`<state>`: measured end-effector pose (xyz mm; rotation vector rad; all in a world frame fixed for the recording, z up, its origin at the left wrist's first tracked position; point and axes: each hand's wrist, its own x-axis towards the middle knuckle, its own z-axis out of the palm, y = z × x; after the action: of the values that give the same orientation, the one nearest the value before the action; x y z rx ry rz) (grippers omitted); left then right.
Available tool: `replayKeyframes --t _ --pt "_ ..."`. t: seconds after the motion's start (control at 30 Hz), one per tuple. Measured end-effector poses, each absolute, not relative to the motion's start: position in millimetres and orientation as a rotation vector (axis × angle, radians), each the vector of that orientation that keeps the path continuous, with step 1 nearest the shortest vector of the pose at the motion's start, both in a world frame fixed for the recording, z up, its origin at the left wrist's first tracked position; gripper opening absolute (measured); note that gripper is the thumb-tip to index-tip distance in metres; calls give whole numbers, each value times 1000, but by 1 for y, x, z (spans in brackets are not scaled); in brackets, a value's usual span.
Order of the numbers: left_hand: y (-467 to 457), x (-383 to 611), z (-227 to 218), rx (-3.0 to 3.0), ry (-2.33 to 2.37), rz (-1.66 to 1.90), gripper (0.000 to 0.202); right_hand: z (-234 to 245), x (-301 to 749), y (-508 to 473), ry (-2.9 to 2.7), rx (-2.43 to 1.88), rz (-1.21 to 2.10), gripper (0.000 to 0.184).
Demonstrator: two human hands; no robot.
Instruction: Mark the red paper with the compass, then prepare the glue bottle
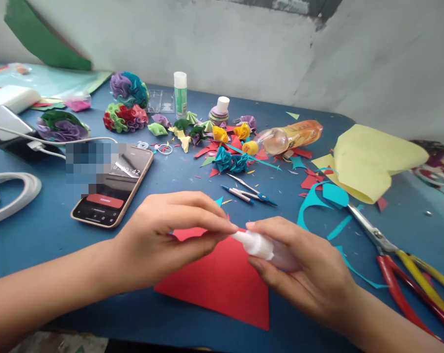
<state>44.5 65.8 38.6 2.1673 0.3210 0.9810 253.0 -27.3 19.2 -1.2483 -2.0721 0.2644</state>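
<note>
My right hand (310, 269) is wrapped round a small clear glue bottle (260, 246) with a white nozzle, which it holds tilted with the tip towards the left. At that tip the thumb and fingertips of my left hand (181, 228) come together in a pinch. Whether a small cap sits between them is hidden by the fingers. Beneath both hands a red paper sheet (222, 289) lies flat near the table's front edge. Just beyond the hands is a pair of compasses (249, 192) with blue parts, its legs spread.
A phone (113, 189) lies left, near a white cable coil (13, 196). Red and yellow-handled scissors (379, 240) rest among blue paper offcuts (315, 201) at right. Behind are paper flowers (128, 90), a glue stick (180, 95), an orange-labelled bottle (291, 137) and yellow paper (369, 159).
</note>
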Motion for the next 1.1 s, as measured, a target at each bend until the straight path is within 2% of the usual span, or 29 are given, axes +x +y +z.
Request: replayKeyframes --t 0.53,1.1 --pt "74 44 41 2109 337 759 8 17 254 -28 -2166 -1207 184 23" --pt "70 41 35 2330 199 1006 8 19 250 -34 -2053 -1293 312 20"
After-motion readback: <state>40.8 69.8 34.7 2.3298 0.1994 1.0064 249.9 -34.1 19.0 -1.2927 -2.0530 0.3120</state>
